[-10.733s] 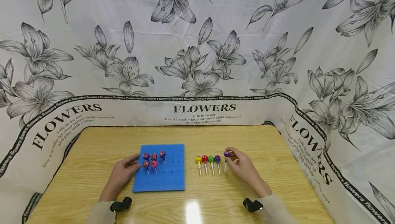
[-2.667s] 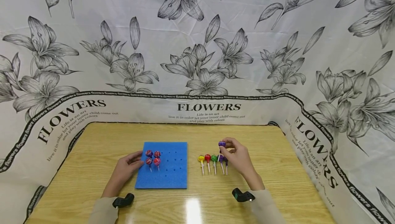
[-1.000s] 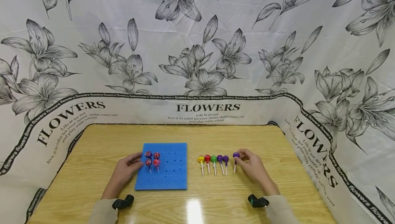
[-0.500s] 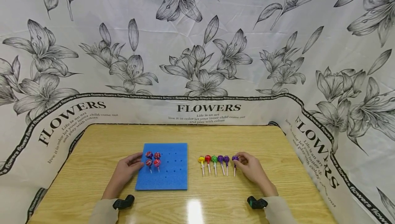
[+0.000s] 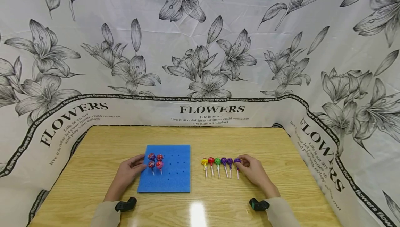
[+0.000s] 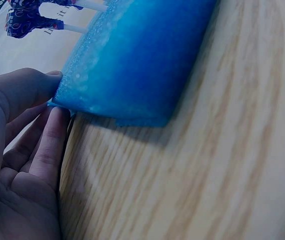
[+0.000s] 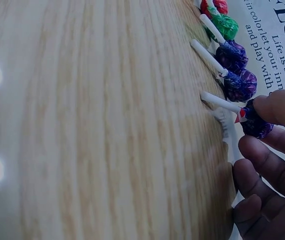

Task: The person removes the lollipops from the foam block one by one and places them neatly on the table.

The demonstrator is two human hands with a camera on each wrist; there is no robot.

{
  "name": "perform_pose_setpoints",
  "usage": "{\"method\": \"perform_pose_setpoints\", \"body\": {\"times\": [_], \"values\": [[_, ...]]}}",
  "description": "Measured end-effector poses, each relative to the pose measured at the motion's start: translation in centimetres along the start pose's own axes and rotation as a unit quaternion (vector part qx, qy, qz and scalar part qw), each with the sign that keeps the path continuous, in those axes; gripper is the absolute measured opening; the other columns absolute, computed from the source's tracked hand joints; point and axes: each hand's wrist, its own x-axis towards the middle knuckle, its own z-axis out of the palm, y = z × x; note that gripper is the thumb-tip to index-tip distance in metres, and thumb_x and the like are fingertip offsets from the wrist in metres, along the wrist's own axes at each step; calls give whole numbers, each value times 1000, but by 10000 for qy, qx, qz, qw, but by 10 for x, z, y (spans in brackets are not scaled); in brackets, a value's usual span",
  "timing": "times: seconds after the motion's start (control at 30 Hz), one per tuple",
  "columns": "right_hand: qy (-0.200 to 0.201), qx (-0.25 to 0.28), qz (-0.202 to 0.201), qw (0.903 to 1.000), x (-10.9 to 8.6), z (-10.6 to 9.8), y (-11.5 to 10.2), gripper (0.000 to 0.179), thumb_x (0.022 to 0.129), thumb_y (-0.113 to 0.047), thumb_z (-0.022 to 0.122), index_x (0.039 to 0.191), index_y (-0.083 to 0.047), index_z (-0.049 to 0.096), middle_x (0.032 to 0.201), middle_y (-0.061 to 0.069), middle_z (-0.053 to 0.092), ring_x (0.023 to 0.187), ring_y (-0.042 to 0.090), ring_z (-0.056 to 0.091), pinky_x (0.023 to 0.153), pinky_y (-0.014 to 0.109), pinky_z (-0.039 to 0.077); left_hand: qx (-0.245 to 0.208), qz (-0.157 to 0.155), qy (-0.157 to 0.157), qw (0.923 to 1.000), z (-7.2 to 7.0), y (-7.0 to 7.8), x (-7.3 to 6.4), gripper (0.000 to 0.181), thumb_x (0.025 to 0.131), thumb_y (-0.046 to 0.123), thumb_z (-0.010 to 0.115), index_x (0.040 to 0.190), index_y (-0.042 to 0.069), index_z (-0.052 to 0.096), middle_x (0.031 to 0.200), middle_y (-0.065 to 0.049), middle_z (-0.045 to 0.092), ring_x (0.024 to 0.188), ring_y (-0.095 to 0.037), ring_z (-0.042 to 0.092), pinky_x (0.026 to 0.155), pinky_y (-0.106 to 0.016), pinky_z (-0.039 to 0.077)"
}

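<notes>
A blue foam board (image 5: pixel 168 186) with small holes lies left of centre on the table. Several lollipops, among them a pink one (image 5: pixel 159 165), stand upright at its back left. My left hand (image 5: pixel 126 173) pinches the board's left edge, thumb (image 6: pixel 27 87) on top. To the right, a row runs from a yellow lollipop (image 5: pixel 204 161) through a red one (image 5: pixel 211 160) and a green one (image 5: pixel 217 161) to two purple ones, sticks toward me. My right hand (image 5: pixel 253 172) pinches the head of another purple lollipop (image 7: pixel 254 123) at the row's right end, its stick parallel to the others.
The wooden table (image 5: pixel 212 206) is enclosed at the back and sides by a white flower-printed cloth (image 5: pixel 206 64). Black wrist cameras sit on both wrists, over light sleeves (image 5: pixel 106 215).
Since the oldest frame a lollipop has left the board's back row. My right hand has lowered a purple lollipop from above the row to its right end, then shifted slightly left. Left hand stays.
</notes>
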Motion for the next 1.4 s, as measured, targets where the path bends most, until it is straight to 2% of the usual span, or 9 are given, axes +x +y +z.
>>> {"method": "perform_pose_setpoints", "body": {"times": [0.17, 0.73, 0.93, 1.23, 1.4], "values": [[-39, -12, 7, 10000, 0, 1, 0, 26, 98, -21, 72, 119, -5, 71, 85, 0, 65, 74, 9, 57, 65, 23, 46, 6, 20, -13, 10000, 0, 1, 0, 52, 97, 15, 73, 145, 3, 58, 132, -19, 68, 121, -29, 66, 86, -10, 50], [-25, -14, 95, 10000, -2, 4, -6, 24, 97, -16, 72, 116, -2, 71, 83, 1, 66, 69, 8, 56, 63, 23, 46, -73, -36, -12, 10000, 0, 0, 0, 51, 97, 16, 73, 145, 4, 59, 133, -18, 67, 118, -22, 66, 86, -11, 50], [-47, -86, 98, 9999, -1, 5, -5, 26, 97, -17, 71, 118, -2, 70, 83, 0, 66, 70, 8, 57, 63, 23, 46, -50, -16, -8, 10000, 0, 0, -1, 52, 97, 17, 74, 145, 4, 59, 132, -18, 68, 118, -22, 67, 86, -11, 51], [-135, -109, 125, 9998, -2, 2, -5, 29, 99, -19, 70, 123, -3, 69, 88, 0, 68, 75, 9, 60, 67, 25, 49, -47, -37, -11, 10000, 0, -1, 0, 52, 97, 15, 73, 145, 5, 58, 133, -18, 68, 112, -9, 67, 87, -12, 51], [-173, -85, 122, 9997, -3, -1, -8, 31, 99, -19, 69, 125, -2, 67, 92, 3, 70, 79, 10, 61, 68, 25, 49, -49, -33, 0, 10000, 0, -1, 0, 51, 97, 16, 73, 145, 5, 59, 133, -18, 68, 114, -14, 67, 87, -12, 51]]}}
